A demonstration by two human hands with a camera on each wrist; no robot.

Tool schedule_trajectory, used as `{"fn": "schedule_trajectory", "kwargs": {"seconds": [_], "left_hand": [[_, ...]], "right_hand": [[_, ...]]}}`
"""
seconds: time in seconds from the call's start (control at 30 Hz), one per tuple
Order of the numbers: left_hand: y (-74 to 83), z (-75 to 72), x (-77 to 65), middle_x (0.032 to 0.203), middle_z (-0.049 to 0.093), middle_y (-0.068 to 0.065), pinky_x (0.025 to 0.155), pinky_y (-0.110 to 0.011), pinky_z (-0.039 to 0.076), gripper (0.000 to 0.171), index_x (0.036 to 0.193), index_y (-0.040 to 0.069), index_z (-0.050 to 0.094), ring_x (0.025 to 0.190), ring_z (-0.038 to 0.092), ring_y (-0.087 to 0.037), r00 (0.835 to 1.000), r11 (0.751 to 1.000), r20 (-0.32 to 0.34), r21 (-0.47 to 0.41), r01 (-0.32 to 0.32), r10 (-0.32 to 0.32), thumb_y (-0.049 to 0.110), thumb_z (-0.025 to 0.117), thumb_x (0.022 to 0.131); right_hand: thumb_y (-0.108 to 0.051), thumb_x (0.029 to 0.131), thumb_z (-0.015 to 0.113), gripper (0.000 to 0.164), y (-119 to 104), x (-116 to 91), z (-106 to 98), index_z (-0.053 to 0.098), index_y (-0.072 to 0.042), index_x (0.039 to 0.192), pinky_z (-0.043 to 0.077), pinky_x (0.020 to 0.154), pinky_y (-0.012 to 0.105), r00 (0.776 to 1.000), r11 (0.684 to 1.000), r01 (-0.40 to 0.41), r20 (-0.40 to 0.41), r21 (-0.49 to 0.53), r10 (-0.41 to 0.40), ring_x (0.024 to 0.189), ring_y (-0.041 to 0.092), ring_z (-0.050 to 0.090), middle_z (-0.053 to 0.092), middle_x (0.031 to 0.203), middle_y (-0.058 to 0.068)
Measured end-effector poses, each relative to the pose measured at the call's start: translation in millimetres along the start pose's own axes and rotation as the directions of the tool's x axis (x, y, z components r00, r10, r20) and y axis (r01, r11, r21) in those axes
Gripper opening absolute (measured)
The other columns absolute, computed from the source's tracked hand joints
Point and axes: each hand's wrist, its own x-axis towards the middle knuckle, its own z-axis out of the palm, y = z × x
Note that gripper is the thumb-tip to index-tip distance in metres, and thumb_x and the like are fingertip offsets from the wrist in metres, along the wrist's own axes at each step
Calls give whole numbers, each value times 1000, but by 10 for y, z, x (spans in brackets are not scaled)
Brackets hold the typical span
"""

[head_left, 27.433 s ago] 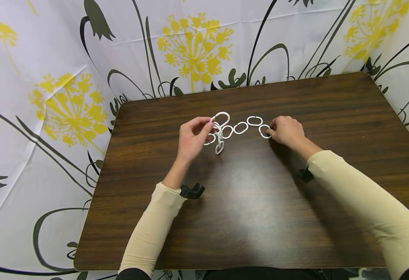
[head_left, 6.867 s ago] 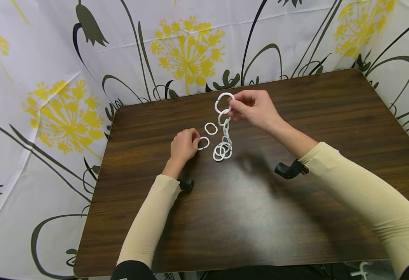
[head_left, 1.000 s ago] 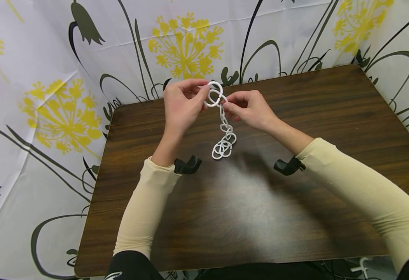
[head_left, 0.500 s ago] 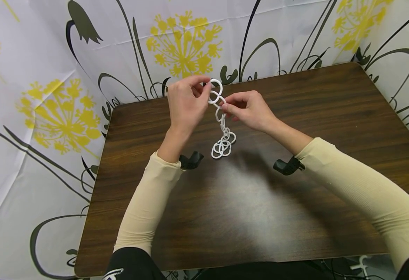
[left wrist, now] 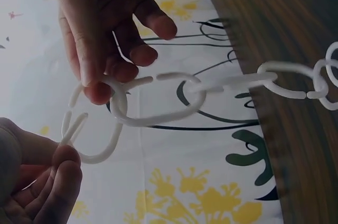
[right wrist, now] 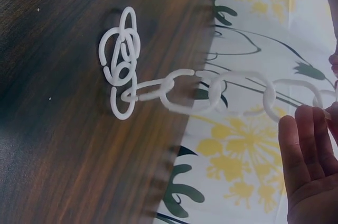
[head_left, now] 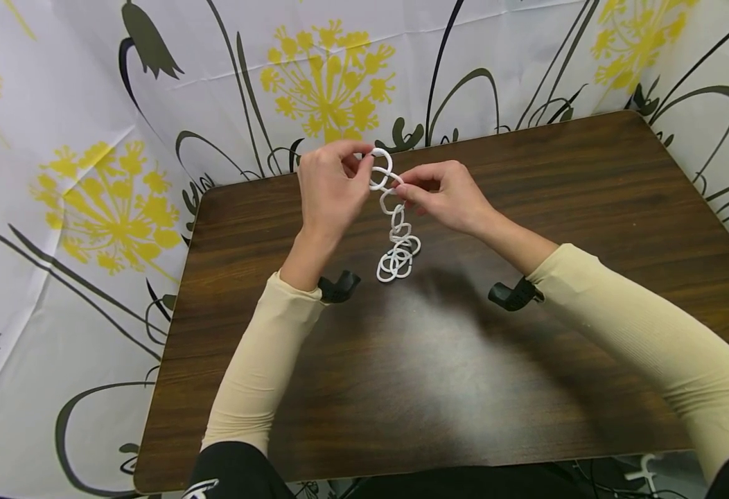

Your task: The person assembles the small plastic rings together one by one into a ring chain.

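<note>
A chain of white C-shaped plastic links (head_left: 400, 235) hangs above the table, its lower end heaped on the wood. With thumb and fingertips, my left hand (head_left: 333, 187) pinches a link (head_left: 391, 163) at the top end. Just right of it and slightly lower, my right hand (head_left: 448, 194) pinches the chain near a neighbouring link. In the left wrist view, the held end link (left wrist: 97, 159) crosses the link (left wrist: 158, 122) near the right hand's fingertips; whether they are hooked is unclear. The heaped links (right wrist: 124, 60) show in the right wrist view.
The brown wood-grain table (head_left: 452, 388) spreads beneath both arms. A white cloth with yellow and grey plant prints (head_left: 333, 76) hangs behind its back edge and at the sides. Black wrist cameras (head_left: 514, 294) sit at both cuffs.
Two loose links lay left of the chain about seven seconds ago; none lie there now. My left hand has risen from the table to the chain's top. In the last half second the links dipped slightly.
</note>
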Motion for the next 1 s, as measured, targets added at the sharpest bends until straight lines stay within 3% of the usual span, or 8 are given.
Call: {"fn": "schedule_trajectory", "kwargs": {"seconds": [0.13, 0.23, 0.3, 0.4, 0.5, 0.67, 0.87, 1.0], "left_hand": [[3, -7, 9, 67, 69, -2, 58, -22, 44, 11, 92, 6, 79, 56, 60, -9, 1000, 999, -7, -34, 26, -26, 12, 71, 87], [3, -29, 15, 69, 69, -1, 55, -19, 42, 12, 94, 7, 79, 55, 59, -7, 999, 997, -7, -64, 41, -41, 14, 72, 87], [-2, -50, 13, 70, 69, -2, 53, -18, 44, 12, 95, 7, 78, 53, 59, -9, 998, 988, 19, -138, 69, -67, 13, 72, 88], [-7, -93, 9, 72, 68, -7, 51, -22, 50, 14, 99, 3, 77, 50, 60, -13, 990, 947, 85, -291, 136, -116, 9, 72, 88], [-16, -146, 21, 74, 67, -13, 50, -27, 54, 17, 103, 0, 75, 49, 60, -18, 970, 874, 164, -427, 233, -179, 3, 69, 88], [-52, -214, 50, 78, 65, -18, 50, -29, 54, 21, 107, -2, 73, 52, 61, -18, 955, 816, 211, -501, 289, -209, -2, 66, 87], [-55, -248, 45, 78, 64, -13, 50, -25, 53, 22, 108, -1, 73, 53, 60, -18, 953, 826, 218, -482, 293, -211, 0, 67, 87], [-57, -242, 51, 79, 65, -12, 48, -23, 52, 23, 108, -1, 74, 53, 60, -16, 954, 835, 214, -468, 288, -210, 0, 68, 86]], "right_hand": [[-13, 92, 70, 17, -9, -1, -6, 74, 0, 102, 59, 64, 32, 1000, 1000, -19, 1, -16, 19, 77, 19, 68, 73, 89, 10], [-13, 92, 69, 16, -11, -1, -6, 73, 0, 101, 59, 63, 31, 1000, 1000, -17, 1, -19, 17, 80, 26, 69, 73, 89, 10], [-13, 93, 69, 16, -8, -2, -7, 73, 0, 101, 58, 62, 28, 1000, 1000, -18, 2, -18, 18, 82, 32, 68, 72, 89, 10], [-14, 93, 69, 17, -1, -3, -16, 73, 0, 101, 58, 62, 28, 1000, 999, -23, 2, -23, 23, 82, 31, 68, 72, 89, 10], [-15, 93, 70, 18, 17, 7, -30, 73, -1, 102, 58, 61, 28, 1000, 999, -31, -5, -32, 31, 80, 27, 67, 72, 89, 12], [-17, 93, 69, 19, 35, 20, -44, 73, -1, 104, 58, 61, 28, 999, 999, -33, -10, -41, 33, 79, 25, 66, 71, 93, 17], [-14, 94, 67, 23, 38, -7, -51, 70, -4, 114, 58, 63, 30, 999, 997, -45, -4, -59, 45, 79, 27, 66, 70, 95, 14], [-14, 94, 66, 15, 102, -58, -11, 72, -5, 105, 57, 60, 30, 998, 993, -63, 19, -95, 65, 73, 21, 67, 70, 86, 9]]}}
